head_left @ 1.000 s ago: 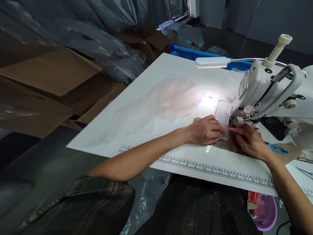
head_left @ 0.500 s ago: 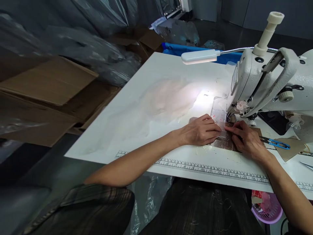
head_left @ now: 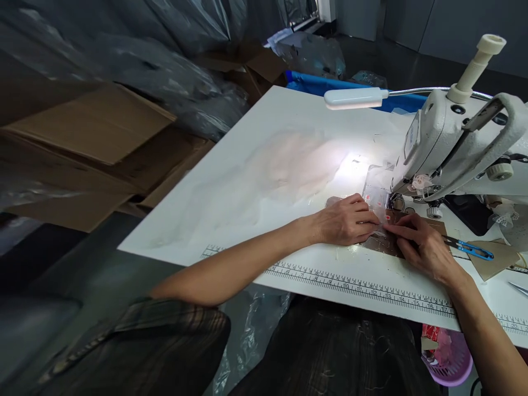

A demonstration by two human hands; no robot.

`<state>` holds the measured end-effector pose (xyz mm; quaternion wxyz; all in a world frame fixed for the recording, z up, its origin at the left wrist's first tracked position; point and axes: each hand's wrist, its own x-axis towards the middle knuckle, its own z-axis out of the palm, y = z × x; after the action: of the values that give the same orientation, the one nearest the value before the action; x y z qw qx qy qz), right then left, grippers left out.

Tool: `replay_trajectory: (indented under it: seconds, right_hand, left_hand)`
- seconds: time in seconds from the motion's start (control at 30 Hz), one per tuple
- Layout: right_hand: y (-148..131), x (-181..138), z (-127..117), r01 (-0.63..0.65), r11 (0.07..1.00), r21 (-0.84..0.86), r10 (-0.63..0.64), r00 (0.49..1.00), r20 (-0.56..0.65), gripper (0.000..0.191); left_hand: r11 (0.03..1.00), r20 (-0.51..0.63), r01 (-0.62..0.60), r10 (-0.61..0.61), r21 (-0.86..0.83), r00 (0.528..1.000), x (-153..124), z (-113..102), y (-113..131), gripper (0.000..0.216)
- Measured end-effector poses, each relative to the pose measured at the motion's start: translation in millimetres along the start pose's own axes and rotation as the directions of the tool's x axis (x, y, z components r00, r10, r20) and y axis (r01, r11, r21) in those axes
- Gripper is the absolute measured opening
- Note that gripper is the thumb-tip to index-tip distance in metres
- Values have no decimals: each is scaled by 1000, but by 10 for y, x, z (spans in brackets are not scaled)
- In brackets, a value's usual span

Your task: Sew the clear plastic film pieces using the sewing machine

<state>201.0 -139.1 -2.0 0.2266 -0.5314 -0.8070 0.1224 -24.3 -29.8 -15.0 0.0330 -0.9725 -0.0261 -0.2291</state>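
A small piece of sheer fabric with red dots (head_left: 374,198) lies on the white table (head_left: 264,181), reaching under the presser foot of a white sewing machine (head_left: 457,148). My left hand (head_left: 344,221) lies flat on its left side, fingers pressing it down. My right hand (head_left: 421,242) pinches its near edge just in front of the needle, over a brown patch of the table. The fingertips of both hands almost meet.
A gooseneck lamp (head_left: 355,98) lights the needle area. Blue-handled thread snips (head_left: 470,248) lie right of my right hand. A printed ruler (head_left: 371,289) runs along the table's near edge. Cardboard boxes (head_left: 91,143) and plastic sheeting stand to the left; a purple basket (head_left: 451,357) sits below.
Only the camera has shifted slightly. Both hands stay on the fabric at the needle, my right fingers creeping a little toward the presser foot.
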Motion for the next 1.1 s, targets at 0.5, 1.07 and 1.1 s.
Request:
replay_trajectory:
  seconds: [0.5,1.07,1.1]
  right_hand:
    - [-4,-9,36,66,991,-119,-66,998,-4,35]
    - [9,-23,58,73,986,-153,-76,997,-13,37]
    - [7,-22,57,75,986,-150,-78,997,-18,37]
  left_hand:
    - [998,-148,61,-59,9,987,-11,-44,-55,50]
    - [999,-77,45,-44,6,996,-49,41,-83,51]
    - [999,-76,44,-43,11,996,-49,40,-80,50]
